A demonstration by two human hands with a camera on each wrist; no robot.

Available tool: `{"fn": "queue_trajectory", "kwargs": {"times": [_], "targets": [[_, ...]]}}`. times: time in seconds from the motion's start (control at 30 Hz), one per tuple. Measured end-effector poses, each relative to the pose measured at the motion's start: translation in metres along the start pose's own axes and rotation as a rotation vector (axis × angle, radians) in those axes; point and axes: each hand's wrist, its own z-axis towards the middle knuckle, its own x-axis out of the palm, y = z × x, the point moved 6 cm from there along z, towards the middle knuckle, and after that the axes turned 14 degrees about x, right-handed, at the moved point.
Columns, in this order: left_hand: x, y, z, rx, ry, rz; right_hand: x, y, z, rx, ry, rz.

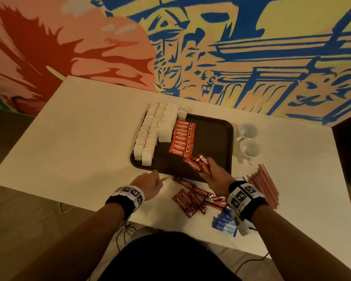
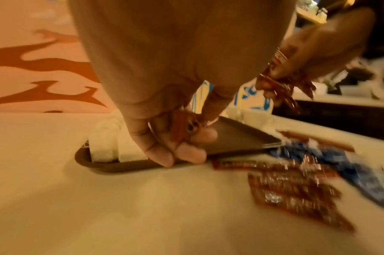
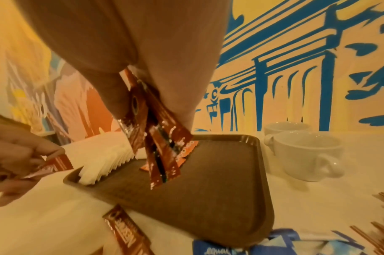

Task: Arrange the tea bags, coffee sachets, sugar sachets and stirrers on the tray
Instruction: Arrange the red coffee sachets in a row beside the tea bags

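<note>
Our right hand (image 1: 212, 173) hovers over the brown tray's (image 1: 221, 126) 5 o'clock corner, fingers curled round a bunch of red Nescafé sachets (image 3: 162, 138). Our left hand (image 1: 150, 184), at the tray's 6 o'clock edge, pinches a single coffee sachet (image 2: 182, 127). On the tray, white tea bags (image 1: 154, 130) fill the 9 o'clock side, with a column of coffee sachets (image 1: 181, 138) just beside them. Loose sachets (image 1: 190, 199), blue sugar sachets (image 1: 224, 221) and stirrers (image 1: 264, 184) lie on the table (image 1: 79, 138) at 5 o'clock; two white cups (image 1: 248, 139) stand at 3.

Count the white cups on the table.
2. Both stand on the table right of the tray: the far cup, and the near cup beside it. None seem hidden.
</note>
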Motion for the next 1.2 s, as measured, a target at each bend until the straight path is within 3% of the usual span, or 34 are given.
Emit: {"fn": "queue_trajectory", "kwargs": {"times": [0.17,0.4,0.5,0.9,1.07,1.2], "targets": [[-0.035,-0.031,-0.01,0.061,-0.134,-0.5,-0.016,0.012,-0.009,-0.074,0.028,0.224],[-0.078,-0.098,-0.014,0.299,-0.305,-0.872,-0.021,0.04,-0.033,-0.2,0.19,0.352],[-0.093,-0.114,-0.015,0.342,-0.436,-0.852,-0.02,0.044,-0.039,-0.232,0.226,0.361],[-0.087,-0.116,-0.021,0.288,-0.457,-0.948,-0.02,0.033,-0.053,-0.196,0.401,0.501],[-0.094,-0.11,-0.033,0.216,-0.618,-0.974,-0.023,0.025,-0.055,-0.143,0.314,0.353],[-0.098,-0.091,-0.041,0.116,-0.732,-1.186,-0.024,0.014,-0.052,-0.063,0.311,0.528]]}}
